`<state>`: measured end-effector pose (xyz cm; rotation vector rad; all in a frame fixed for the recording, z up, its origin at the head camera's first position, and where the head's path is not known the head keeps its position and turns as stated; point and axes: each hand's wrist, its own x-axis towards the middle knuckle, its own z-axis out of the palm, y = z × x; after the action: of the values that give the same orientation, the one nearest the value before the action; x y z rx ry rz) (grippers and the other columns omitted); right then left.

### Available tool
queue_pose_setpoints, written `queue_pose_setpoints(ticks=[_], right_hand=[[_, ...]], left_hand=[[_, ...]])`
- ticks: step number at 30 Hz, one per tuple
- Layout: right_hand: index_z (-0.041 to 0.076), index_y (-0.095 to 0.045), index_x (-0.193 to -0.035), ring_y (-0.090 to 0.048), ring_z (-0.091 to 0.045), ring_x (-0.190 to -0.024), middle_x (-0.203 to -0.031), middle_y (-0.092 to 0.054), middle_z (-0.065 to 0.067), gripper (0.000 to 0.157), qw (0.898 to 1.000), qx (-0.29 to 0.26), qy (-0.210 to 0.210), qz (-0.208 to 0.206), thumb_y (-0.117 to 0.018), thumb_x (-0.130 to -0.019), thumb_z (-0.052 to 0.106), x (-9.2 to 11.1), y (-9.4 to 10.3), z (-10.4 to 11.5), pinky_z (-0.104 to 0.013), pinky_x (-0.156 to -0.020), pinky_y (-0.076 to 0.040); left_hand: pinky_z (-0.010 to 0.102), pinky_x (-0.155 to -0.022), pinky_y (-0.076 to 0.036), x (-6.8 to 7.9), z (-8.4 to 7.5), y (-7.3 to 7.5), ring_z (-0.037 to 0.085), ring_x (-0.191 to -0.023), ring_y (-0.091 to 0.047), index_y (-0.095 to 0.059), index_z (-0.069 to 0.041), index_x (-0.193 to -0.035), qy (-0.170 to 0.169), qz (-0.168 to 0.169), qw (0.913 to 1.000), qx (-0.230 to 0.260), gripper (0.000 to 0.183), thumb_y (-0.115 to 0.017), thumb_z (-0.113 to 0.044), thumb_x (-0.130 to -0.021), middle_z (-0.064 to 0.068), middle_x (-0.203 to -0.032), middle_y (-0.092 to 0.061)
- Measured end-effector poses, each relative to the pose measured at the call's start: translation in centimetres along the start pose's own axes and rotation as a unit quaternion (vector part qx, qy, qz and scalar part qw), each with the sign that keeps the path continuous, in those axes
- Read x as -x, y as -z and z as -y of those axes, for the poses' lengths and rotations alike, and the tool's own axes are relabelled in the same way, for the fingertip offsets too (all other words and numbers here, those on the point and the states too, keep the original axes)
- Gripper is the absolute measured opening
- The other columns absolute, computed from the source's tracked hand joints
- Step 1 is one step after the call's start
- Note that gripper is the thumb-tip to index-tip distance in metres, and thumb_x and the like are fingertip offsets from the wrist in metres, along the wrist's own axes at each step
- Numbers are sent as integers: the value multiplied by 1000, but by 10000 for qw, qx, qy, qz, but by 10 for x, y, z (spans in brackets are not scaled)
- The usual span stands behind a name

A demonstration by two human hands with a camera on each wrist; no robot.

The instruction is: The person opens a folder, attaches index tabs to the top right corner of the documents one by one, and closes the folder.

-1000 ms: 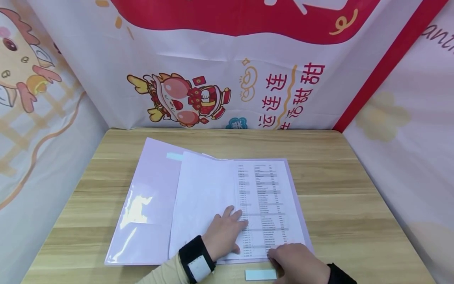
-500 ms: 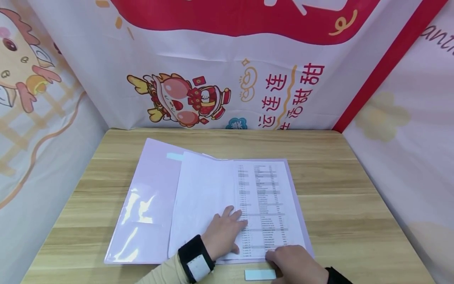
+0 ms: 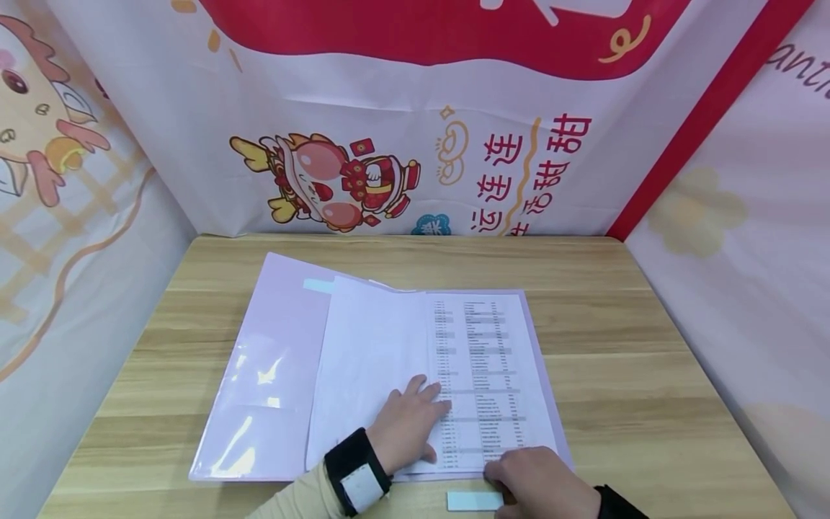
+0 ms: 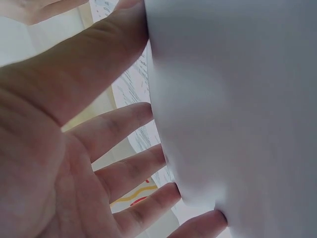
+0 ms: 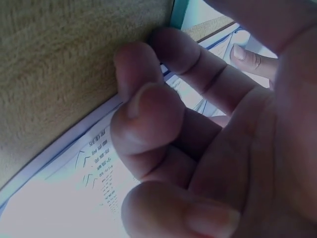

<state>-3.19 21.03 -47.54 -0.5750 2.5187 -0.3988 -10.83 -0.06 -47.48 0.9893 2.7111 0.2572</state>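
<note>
An open lilac folder (image 3: 285, 375) lies on the table with white pages in it. On its right side is a printed page (image 3: 493, 375) with columns of text and grey bands. My left hand (image 3: 408, 422) rests on the blank white sheet (image 3: 372, 339) and the printed page, fingers spread. In the left wrist view its fingertips press along the white paper (image 4: 237, 119). At the folder's lower right corner my right hand (image 3: 545, 483) has curled fingers, with thumb and index finger around the right end of a light blue strip (image 3: 473, 501). That end is hidden by the hand.
The wooden table (image 3: 635, 404) extends on both sides of the folder. A light blue tab (image 3: 318, 286) shows at the folder's upper left. Printed cloth panels (image 3: 363, 86) stand at the back and along both sides.
My right hand has shifted slightly to the left at the strip. The left hand stays put, and glare on the folder's left cover has changed shape.
</note>
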Motion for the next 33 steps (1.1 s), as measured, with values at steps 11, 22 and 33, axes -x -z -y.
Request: queue_pose_setpoints(ticks=[11,22,33], right_hand=[[31,-61,-75,-40,-1,-53,-58,-42,16,16,9980,268,565,103,-76,-75,37,-2,1,-6,-21,-49,-31],[33,-63,-79,-41,1,-54,-60,-44,17,13,9960,181,858,190,-73,-77,41,-3,3,-10,-20,-49,-32],[33,-65,-87,-41,4,-58,-67,-47,21,12,9916,153,1286,25,-71,-80,41,4,16,-6,-18,-50,-32]], left_hand=[[49,-88,-45,0,1,1,30,-131,-35,-57,-24,-129,19,-9,10000,39,77,-83,-42,-59,5,-139,-47],[50,-91,-43,2,4,2,30,-130,-37,-58,-25,-127,-57,-87,9999,61,76,-82,-46,-59,6,-139,-47],[44,-93,-42,6,7,5,27,-123,-45,-61,-25,-123,-219,-540,9982,-165,62,-75,-53,-69,4,-131,-55]])
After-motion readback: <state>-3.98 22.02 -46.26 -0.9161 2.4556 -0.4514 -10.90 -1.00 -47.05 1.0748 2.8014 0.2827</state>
